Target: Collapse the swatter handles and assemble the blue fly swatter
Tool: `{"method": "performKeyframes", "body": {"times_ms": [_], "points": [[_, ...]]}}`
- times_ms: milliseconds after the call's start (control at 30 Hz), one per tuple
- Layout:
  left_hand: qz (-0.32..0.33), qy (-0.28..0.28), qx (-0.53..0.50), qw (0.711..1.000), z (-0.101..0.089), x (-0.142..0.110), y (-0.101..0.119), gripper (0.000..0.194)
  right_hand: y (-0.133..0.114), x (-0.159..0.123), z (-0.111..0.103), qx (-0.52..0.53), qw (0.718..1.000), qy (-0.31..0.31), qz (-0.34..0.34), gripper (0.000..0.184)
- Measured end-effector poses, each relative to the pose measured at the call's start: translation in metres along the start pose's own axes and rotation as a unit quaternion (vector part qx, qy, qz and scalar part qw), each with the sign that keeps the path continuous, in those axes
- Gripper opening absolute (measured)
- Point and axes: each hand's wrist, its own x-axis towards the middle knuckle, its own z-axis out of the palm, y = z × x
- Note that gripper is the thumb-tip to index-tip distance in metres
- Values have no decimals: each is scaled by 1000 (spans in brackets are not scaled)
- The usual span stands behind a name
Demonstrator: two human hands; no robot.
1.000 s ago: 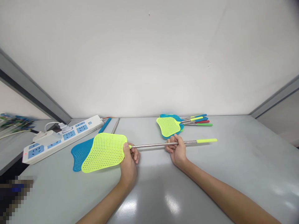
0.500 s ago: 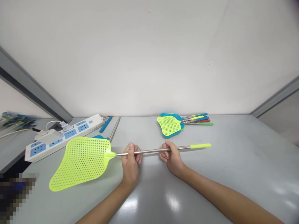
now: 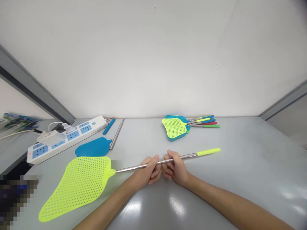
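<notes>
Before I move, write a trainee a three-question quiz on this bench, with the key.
1. True or false: the left hand and right hand both grip the metal shaft.

2. The grip of the held swatter is: A) red, B) blue, C) yellow-green.

3. Fill in, from the wearer's view: the stacked swatters lie to the ____ of the loose blue swatter head.

Key: 1. true; 2. C; 3. right

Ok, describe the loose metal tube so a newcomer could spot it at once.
Start at the white power strip on the left. Beside its far end lies a blue grip; the metal tube slants just right of that. It is bare silver and longer than the grip, without the coloured handles of the piled fly swatters.
</notes>
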Motion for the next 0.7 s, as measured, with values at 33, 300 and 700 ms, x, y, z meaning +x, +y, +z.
{"method": "performKeyframes", "body": {"times_ms": [33,300,700], "points": [[-8,-2,-5,1000,-1,0,0,50,0,0,0,-11,1000,-5,0,45],[-20,-12,-22,999,4,-2,1,53,5,-6,3,-62,998,-3,19,48],[-18,77,27,997,17,2,-10,52,1,2,5,23,995,89,-29,45]]}}
